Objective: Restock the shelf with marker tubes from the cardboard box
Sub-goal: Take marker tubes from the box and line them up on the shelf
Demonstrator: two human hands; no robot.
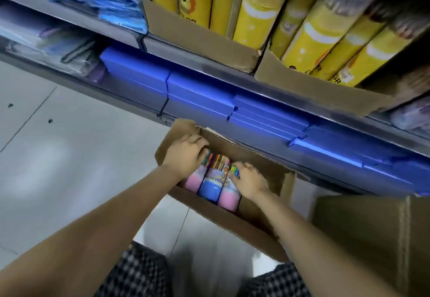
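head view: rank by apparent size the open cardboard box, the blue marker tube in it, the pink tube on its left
1. Open cardboard box, clearly largest.
2. Blue marker tube and the pink tube on its left: look alike, and the left hand covers part of the pink one, so no ranking.

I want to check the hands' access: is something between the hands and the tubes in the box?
No. The box is open on top, flaps folded out. The left hand and right hand already reach inside and touch the outer tubes, one hand on each side of the row. Nothing visible lies over them.
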